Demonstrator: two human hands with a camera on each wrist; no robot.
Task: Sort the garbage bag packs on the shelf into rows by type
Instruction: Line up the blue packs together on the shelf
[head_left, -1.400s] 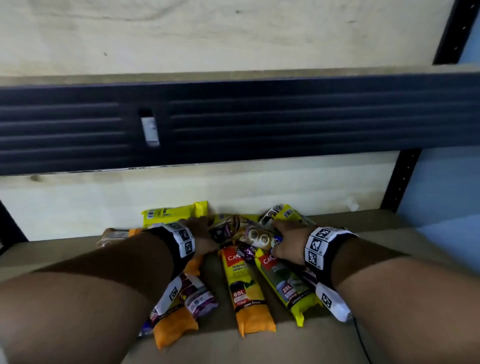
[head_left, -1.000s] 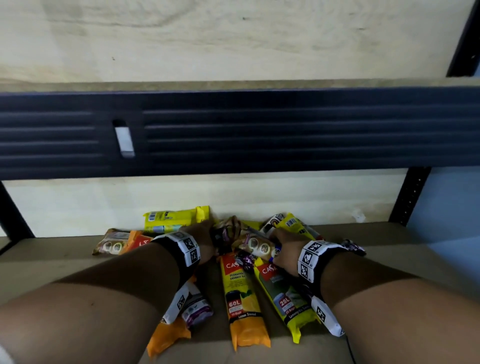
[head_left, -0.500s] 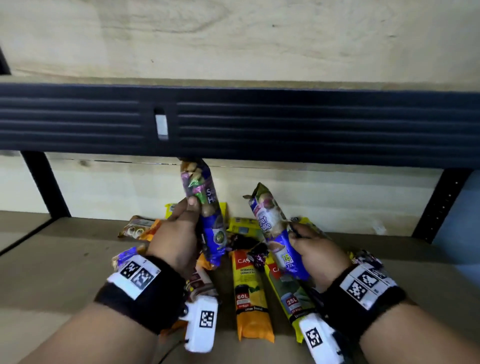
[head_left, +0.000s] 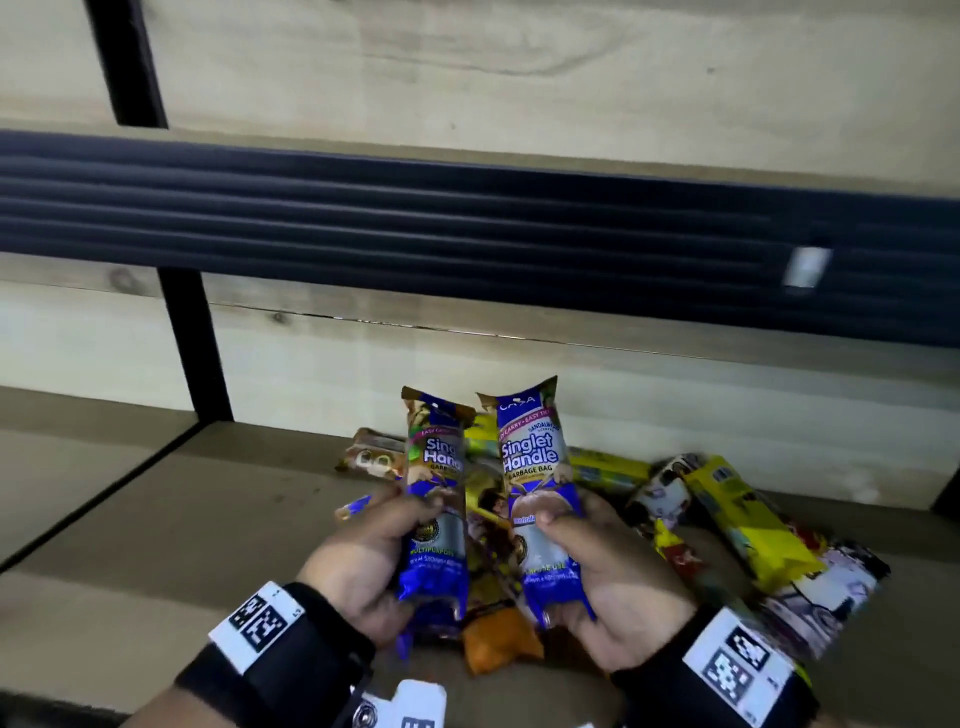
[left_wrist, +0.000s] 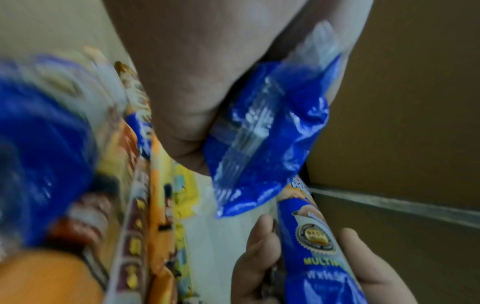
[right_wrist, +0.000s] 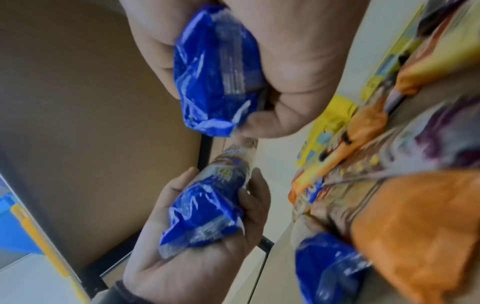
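Observation:
Two blue "Singlet Handle" garbage bag packs stand upright side by side above the pile. My left hand (head_left: 363, 561) grips the left blue pack (head_left: 435, 467) by its lower half, and my right hand (head_left: 608, 566) grips the right blue pack (head_left: 532, 457) the same way. The left wrist view shows my left palm closed round the left blue pack (left_wrist: 259, 133). In the right wrist view my right hand's fingers wrap the right blue pack (right_wrist: 218, 72). Behind and under them lies the mixed pile: an orange pack (head_left: 498, 642), a yellow pack (head_left: 748, 519), a brown pack (head_left: 371, 457).
The packs lie on a brown shelf board (head_left: 197, 525) against a pale wooden back wall. A black upright post (head_left: 192, 343) stands at the left, and a dark shelf beam (head_left: 467, 234) runs overhead. A white patterned pack (head_left: 826, 597) lies at the pile's right edge.
Both hands took a blue pack each out of the pile, lifted them and brought them close together, upright. My view has swung to the left.

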